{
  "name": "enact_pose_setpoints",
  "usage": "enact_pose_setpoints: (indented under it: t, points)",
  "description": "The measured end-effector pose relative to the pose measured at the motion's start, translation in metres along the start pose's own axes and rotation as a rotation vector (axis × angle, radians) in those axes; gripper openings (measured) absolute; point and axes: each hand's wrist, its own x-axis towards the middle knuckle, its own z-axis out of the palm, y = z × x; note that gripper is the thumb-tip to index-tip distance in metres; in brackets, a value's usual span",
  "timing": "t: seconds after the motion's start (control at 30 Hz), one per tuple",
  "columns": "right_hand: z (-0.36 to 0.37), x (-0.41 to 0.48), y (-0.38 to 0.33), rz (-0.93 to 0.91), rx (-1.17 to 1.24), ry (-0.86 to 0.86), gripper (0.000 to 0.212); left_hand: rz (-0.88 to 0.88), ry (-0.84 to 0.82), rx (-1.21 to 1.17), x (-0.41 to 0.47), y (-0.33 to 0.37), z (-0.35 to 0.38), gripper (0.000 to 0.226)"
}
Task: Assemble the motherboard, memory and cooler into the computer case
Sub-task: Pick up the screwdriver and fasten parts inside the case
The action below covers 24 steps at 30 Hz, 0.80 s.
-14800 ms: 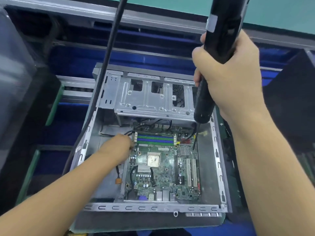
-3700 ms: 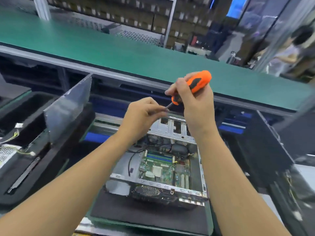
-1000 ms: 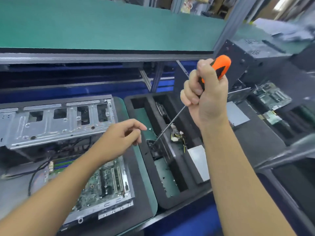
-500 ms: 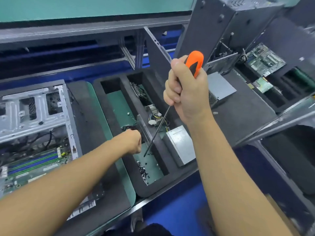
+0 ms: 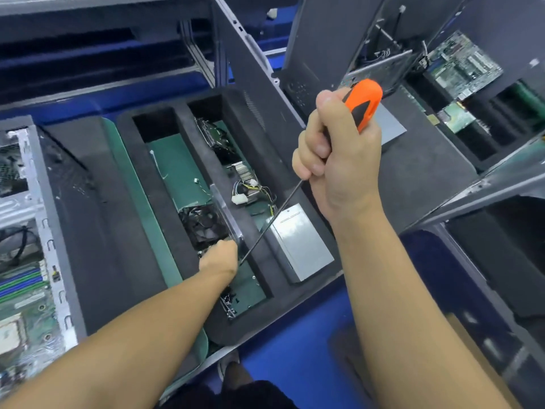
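Observation:
My right hand (image 5: 339, 154) grips an orange-handled screwdriver (image 5: 361, 103), its thin shaft slanting down-left over a black foam parts tray (image 5: 141, 184). My left hand (image 5: 219, 256) reaches down into the tray's middle slot, at the near edge of a black cooler fan (image 5: 202, 224); its fingers are hidden, so I cannot tell whether they hold the cooler. The open computer case (image 5: 41, 219) lies at the far left with the green motherboard (image 5: 26, 302) and memory slots inside.
A silver power supply box (image 5: 300, 243) and loose cables (image 5: 250, 190) lie in the tray's right slot. Small screws (image 5: 230, 302) sit at the near end of the middle slot. Other cases and a second motherboard (image 5: 466, 66) stand at the upper right.
The view has swung right from the case to the foam tray. My left hand went down into the middle slot to the cooler fan. The right hand kept its hold on the screwdriver.

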Motion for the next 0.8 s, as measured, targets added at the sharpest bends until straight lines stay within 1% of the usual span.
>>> enact_pose_setpoints:
  t: [0.07, 0.17, 0.3, 0.4, 0.5, 0.63, 0.77, 0.8]
  points:
    - [-0.005, 0.002, 0.001, -0.003, 0.0, -0.002, 0.034, 0.015, -0.081, 0.041, 0.003, 0.001, 0.006, 0.03]
    - [-0.009, 0.004, 0.005, -0.005, -0.011, -0.009, 0.037, 0.072, -0.191, 0.219, 0.006, 0.0, 0.011, 0.037]
    - [-0.01, 0.004, 0.009, 0.004, -0.005, -0.03, 0.039, 0.124, -0.183, 0.38, 0.013, -0.002, 0.012, 0.04]
    - [-0.009, 0.003, 0.011, 0.006, -0.02, -0.031, 0.038, 0.143, -0.172, 0.459, 0.014, -0.004, 0.013, 0.04]
    - [-0.006, 0.0, 0.013, 0.011, -0.028, -0.021, 0.038, 0.145, -0.17, 0.436, 0.014, -0.005, 0.009, 0.042]
    - [-0.005, -0.002, 0.013, 0.009, -0.034, -0.02, 0.039, 0.191, -0.141, 0.367, 0.015, -0.009, -0.003, 0.033]
    - [-0.004, -0.004, 0.014, 0.0, -0.029, -0.026, 0.039, 0.259, -0.231, 0.329, 0.013, -0.01, -0.011, 0.018]
    - [-0.004, -0.005, 0.014, 0.001, -0.027, -0.027, 0.039, 0.259, -0.267, 0.335, 0.012, -0.01, -0.01, 0.019]
